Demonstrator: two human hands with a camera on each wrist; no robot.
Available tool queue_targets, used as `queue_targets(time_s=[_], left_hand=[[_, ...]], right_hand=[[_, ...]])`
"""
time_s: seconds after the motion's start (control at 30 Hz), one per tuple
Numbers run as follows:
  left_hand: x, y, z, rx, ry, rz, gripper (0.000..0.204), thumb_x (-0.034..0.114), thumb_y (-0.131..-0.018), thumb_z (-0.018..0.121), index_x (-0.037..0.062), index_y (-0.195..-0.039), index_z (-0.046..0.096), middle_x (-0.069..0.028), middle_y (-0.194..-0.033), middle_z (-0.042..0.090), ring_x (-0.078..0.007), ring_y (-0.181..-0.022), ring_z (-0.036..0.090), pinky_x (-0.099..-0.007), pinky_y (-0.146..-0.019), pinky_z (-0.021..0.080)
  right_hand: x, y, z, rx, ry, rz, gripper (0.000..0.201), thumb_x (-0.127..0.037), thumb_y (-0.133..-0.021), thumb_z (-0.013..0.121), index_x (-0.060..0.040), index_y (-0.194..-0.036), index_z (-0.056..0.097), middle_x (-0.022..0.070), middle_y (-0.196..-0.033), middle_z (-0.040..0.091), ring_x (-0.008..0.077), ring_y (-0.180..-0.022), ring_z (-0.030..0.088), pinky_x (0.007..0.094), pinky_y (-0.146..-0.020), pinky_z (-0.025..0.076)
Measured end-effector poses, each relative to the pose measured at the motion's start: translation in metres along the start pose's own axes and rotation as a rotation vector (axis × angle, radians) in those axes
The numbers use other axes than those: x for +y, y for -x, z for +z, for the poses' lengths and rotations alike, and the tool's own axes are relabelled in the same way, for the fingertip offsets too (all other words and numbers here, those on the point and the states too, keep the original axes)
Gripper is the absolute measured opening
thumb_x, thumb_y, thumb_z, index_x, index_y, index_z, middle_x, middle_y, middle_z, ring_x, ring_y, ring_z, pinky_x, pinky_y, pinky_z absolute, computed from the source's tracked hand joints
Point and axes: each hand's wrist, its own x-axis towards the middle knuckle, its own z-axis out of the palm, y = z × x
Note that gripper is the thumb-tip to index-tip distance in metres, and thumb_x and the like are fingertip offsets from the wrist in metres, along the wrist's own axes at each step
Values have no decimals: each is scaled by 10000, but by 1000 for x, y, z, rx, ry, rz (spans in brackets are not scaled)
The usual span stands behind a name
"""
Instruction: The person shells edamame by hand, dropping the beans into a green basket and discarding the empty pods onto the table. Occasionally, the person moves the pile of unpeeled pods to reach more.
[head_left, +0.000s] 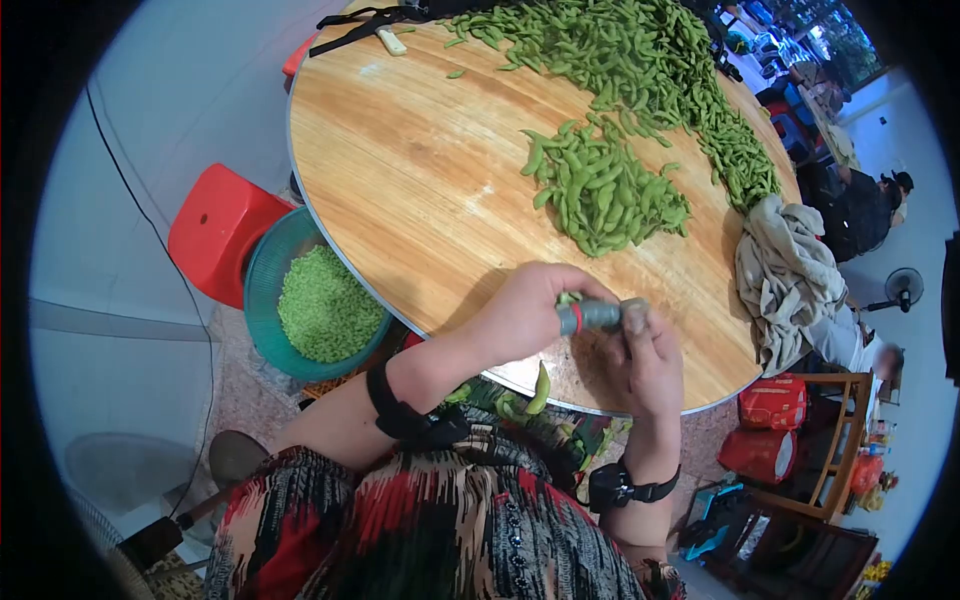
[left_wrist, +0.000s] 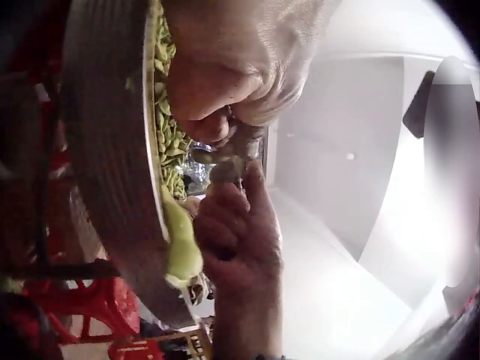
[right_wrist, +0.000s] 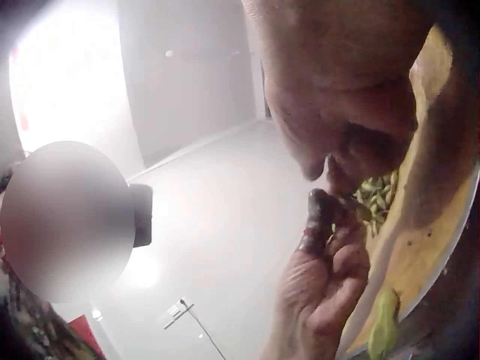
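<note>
In the head view my left hand [head_left: 525, 312] comes in from the left over the near table edge. Its thumb wears a grey sleeve [head_left: 600, 316] with a red band. A green soybean pod [head_left: 568, 298] shows between its thumb and fingers, mostly covered by them. My right hand [head_left: 650, 365] meets it from the right, thumb and fingertips pinched together at the tip of the sleeved thumb. In the right wrist view the pod [right_wrist: 358, 210] lies between the fingertips of both hands. Another pod [head_left: 540, 388] is at the table edge, below the hands.
A small heap of pods [head_left: 605, 190] lies ahead on the round wooden table [head_left: 400, 180], with a larger pile [head_left: 600, 50] behind. A teal basket [head_left: 258, 300] of shelled beans stands at left beside a red stool [head_left: 215, 230]. A crumpled cloth [head_left: 785, 270] lies at the right edge.
</note>
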Motion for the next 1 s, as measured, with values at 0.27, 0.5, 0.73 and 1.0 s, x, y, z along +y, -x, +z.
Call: queue_targets(time_s=[0.27,0.5,0.73,1.0], left_hand=[[2,-11,11,162,595,-361,129,166,-818,646,41,-847,641,42,-656,552,-19,-553,423,-179,-485,317],[4,-12,10,162,555,-378,124,154,-815,651,36,-820,616,39,-678,556,-23,-615,472,-179,-535,372],[6,-8,9,125,458,-295,114,134,-827,633,26,-823,596,29,-726,576,-32,-693,502,-194,-634,427],[6,-9,10,86,491,-288,120,141,-841,614,23,-849,596,24,-767,585,-34,-728,508,-191,-659,425]], right_hand=[[-4,12,8,-195,-289,51,290,-276,-947,406,2,-983,482,20,-705,489,66,-545,368,207,-516,334],[2,8,5,-245,-399,132,199,-195,-939,415,-8,-942,482,25,-684,482,59,-518,347,200,-473,308],[2,9,8,-202,-382,122,162,-150,-936,410,-8,-925,486,15,-626,444,55,-494,333,192,-450,289],[8,9,12,-185,-425,34,167,-158,-942,412,-11,-943,492,14,-629,449,55,-477,312,193,-436,274]])
